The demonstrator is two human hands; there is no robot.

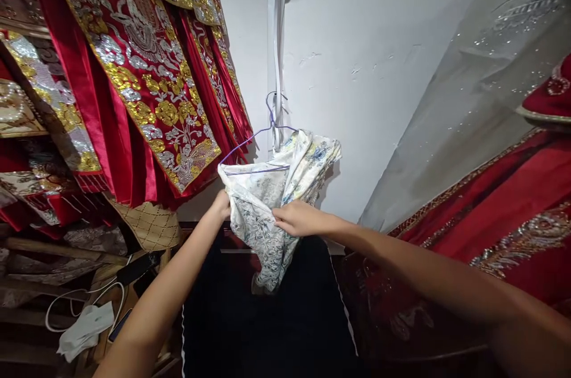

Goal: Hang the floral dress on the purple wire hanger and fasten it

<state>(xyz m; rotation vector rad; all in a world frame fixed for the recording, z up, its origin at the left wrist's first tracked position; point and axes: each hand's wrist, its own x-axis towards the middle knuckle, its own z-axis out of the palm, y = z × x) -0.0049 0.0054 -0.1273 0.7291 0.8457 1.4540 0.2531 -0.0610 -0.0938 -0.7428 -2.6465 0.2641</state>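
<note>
- floral shirt (261, 235) hangs on a purple hanger (272, 124) by the white wall (357, 98)
- right hand (297, 217)'s pinching its front edge
- left hand (221, 204)'s at its side, fingers tucked behind, can't tell the grip

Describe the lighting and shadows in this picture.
Head view: the white wall is bright, while the dark cloth below sinks nearly to black; head view: sheen streaks the red satin at left; head view: the floral garment throws a soft shadow onto the wall.
</note>
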